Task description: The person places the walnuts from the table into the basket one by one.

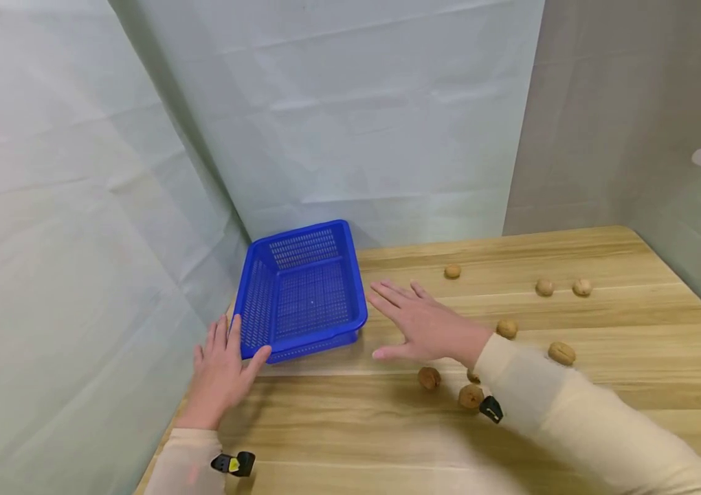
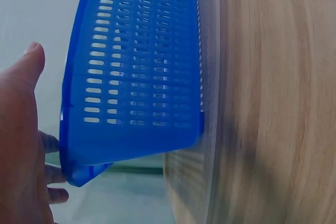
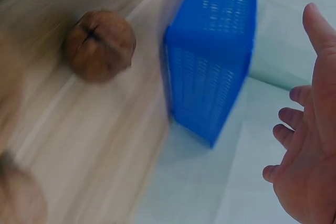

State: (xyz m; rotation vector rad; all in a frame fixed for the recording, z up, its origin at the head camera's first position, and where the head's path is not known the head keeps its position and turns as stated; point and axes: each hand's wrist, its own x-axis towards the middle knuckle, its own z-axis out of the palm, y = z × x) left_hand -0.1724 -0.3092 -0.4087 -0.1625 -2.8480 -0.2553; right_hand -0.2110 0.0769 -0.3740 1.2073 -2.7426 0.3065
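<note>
A blue plastic basket [image 1: 312, 302] with slotted sides stands on the wooden table, and nothing lies inside it. At its near left corner is my left hand [image 1: 217, 378], fingers extended over the rim and thumb spread along the front edge. In the left wrist view, those fingertips [image 2: 56, 195] reach behind the rim of the basket [image 2: 136, 77]. My right hand [image 1: 425, 323] hovers just right of the basket, palm down, with fingers straight and spread and nothing held. Below it is a walnut [image 1: 429, 378], which shows a dark split in the right wrist view.
Several more walnuts are scattered to the right, among them one walnut [image 1: 452, 271] near the back and another walnut [image 1: 562, 353] beyond the right sleeve. Pale cloth [image 1: 375, 124] hangs behind the table [image 1: 635, 330] and along its left side.
</note>
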